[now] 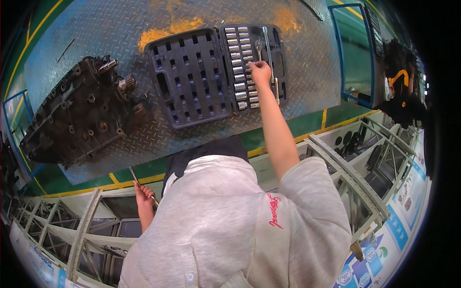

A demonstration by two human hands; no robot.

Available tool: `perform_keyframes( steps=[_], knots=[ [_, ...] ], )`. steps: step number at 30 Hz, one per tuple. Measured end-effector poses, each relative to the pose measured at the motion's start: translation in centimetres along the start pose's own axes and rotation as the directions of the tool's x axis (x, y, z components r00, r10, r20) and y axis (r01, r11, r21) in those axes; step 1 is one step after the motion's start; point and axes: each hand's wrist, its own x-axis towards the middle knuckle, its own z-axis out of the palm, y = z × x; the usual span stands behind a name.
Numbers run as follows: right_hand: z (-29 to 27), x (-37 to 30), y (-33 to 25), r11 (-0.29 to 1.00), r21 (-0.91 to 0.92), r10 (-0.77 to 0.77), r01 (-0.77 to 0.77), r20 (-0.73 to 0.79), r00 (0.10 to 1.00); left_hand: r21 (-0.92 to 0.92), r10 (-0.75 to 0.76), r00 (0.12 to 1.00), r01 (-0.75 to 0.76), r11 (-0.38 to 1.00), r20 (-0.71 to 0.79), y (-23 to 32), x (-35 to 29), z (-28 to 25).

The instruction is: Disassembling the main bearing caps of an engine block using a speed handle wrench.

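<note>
An open black socket set case (229, 72) lies on the metal table, its moulded lid (192, 79) folded out to the left. Two columns of chrome sockets (239, 78) fill its right half, beside a ratchet (259, 48) and a long chrome bar (267, 43). My right hand (260, 73) reaches over the sockets, fingertips pinched together at the inner column; what they grip, if anything, is hidden. Down by the table's near edge, my left hand (143, 194) is wrapped round a slim metal bar tool (135, 177), which sticks out both ends of the fist.
A dark, greasy engine or gearbox housing (81, 115) with protruding splined shafts (127, 84) takes up the table's left side. A thin rod (65, 50) lies behind it. The chequered metal table (307, 72) has blue railings (357, 98) at its side. Grey metal racks (350, 192) stand behind me.
</note>
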Motion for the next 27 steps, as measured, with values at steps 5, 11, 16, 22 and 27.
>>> perform_keyframes(
  steps=[5,11,16,22,27],
  knots=[
    [-4.9,-5.8,-4.4,0.293,0.781,0.011,-0.552,0.574,0.818,-0.015,-0.009,1.000,0.009,1.000,0.019,-0.5,0.5,-0.6],
    [-7.4,-14.0,-11.1,0.101,0.724,-0.426,-0.683,0.651,0.628,0.072,-0.032,0.998,0.036,0.997,-0.053,-0.8,0.7,-0.1],
    [-7.9,-15.4,-12.4,0.128,0.736,-0.422,-0.665,0.647,0.635,0.150,0.023,1.000,-0.023,0.988,0.000,-0.3,0.6,0.4],
    [-8.8,-15.3,-12.0,0.202,0.808,-0.346,-0.554,0.588,0.731,0.089,0.059,0.995,-0.052,0.995,-0.078,0.8,0.6,-0.3],
    [-4.4,-15.6,-15.7,0.427,0.787,-0.434,-0.445,0.610,0.663,-0.070,0.173,0.969,-0.188,0.980,-0.174,3.1,-0.2,-1.7]
  ],
)
